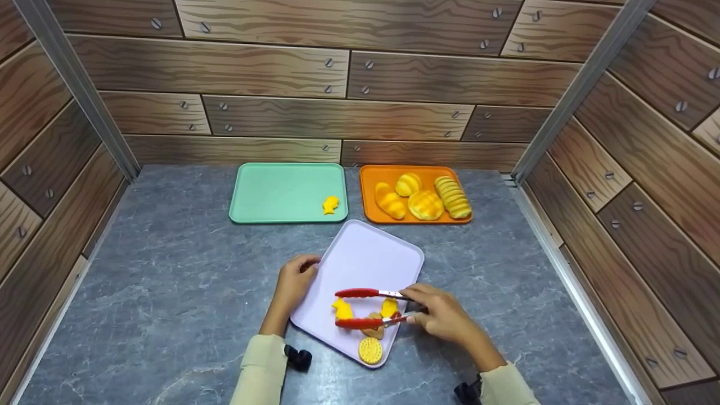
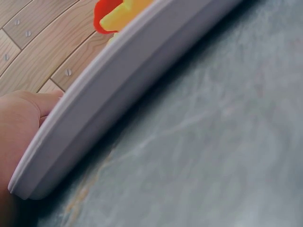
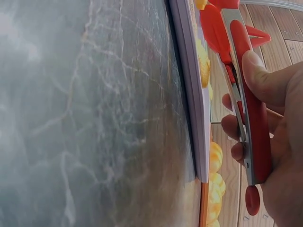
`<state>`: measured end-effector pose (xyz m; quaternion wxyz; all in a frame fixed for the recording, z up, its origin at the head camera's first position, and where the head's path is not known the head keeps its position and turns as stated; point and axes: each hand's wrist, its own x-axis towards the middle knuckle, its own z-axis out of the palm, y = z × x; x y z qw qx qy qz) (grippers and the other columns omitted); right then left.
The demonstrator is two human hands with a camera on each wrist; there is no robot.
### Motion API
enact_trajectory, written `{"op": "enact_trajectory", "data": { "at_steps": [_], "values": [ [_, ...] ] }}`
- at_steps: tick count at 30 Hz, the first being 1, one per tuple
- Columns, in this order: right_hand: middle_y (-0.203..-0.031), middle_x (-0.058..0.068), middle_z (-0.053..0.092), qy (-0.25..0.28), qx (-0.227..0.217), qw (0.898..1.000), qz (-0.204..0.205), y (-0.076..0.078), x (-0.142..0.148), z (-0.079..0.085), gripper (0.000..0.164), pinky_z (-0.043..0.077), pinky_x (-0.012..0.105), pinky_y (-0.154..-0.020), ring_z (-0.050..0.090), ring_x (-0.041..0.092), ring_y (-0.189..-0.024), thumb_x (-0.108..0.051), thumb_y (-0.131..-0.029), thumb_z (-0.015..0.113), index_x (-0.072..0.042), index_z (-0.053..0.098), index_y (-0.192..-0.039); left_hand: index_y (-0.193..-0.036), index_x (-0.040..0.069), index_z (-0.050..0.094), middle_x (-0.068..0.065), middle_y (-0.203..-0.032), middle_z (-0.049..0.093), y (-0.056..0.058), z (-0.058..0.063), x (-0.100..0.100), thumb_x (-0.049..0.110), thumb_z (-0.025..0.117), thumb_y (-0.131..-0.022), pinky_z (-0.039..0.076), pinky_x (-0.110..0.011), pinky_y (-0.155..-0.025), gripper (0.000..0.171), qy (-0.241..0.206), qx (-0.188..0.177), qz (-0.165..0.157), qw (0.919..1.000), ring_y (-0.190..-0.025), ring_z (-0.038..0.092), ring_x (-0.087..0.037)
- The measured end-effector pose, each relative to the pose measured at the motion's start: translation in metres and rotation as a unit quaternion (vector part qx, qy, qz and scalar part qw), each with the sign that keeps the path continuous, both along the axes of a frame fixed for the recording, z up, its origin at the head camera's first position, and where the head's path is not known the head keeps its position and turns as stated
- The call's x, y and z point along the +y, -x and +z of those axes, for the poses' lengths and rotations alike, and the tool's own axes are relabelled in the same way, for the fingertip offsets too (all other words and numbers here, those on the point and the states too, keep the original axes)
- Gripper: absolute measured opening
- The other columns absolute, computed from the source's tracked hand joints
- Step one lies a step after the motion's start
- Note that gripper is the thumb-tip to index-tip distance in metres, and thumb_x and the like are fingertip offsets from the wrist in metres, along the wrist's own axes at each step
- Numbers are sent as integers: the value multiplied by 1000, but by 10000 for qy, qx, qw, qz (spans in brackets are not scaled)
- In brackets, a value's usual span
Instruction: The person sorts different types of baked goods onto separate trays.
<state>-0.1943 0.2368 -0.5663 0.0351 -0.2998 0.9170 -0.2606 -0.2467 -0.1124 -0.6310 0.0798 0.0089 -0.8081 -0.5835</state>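
Tongs (image 1: 360,293) with red tips are held in the right hand (image 1: 441,312); I see its grip closed around their handles, while the two tips stand apart above the lilac tray (image 1: 365,259). From the head view, a yellow fish-shaped piece (image 1: 341,309) appears between these tips, but whether they touch it I cannot tell. Near it on the same tray lie another yellow piece (image 1: 389,306), a brown piece (image 1: 373,333) and a round biscuit (image 1: 370,350). The left hand (image 1: 293,281) touches the left rim of this tray; I cannot tell if its fingers pinch it. Behind, an orange tray (image 1: 388,172) carries four breads (image 1: 426,205).
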Motion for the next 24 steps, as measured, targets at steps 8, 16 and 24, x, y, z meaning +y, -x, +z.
{"op": "enact_trajectory", "data": {
  "at_steps": [8,16,24],
  "values": [
    [-130,-10,64,266,32,9994,-238,4,-3,-5,52,51,47,-97,61,13,-114,-21,-87,78,-21,64,-137,-111,8,76,-7,-111,72,0,0,1,8,63,-96,51,-37,-91,20,-13,-26,2,10000,-100,64,-20],
    [-129,-11,64,600,206,9972,-403,7,-7,-8,50,52,42,-94,60,11,-111,-17,-87,77,-24,65,-134,-112,10,76,-5,-110,72,0,1,-1,10,63,-96,51,-37,-90,20,-36,-75,-30,10000,-99,64,-19],
    [-130,-5,65,798,393,9947,-506,14,-15,-7,48,51,45,-99,62,17,-118,-17,-88,77,-16,65,-134,-111,8,76,-7,-109,72,0,0,-1,9,64,-96,51,-37,-89,20,-36,-54,-57,10000,-99,64,-20]
  ]
}}
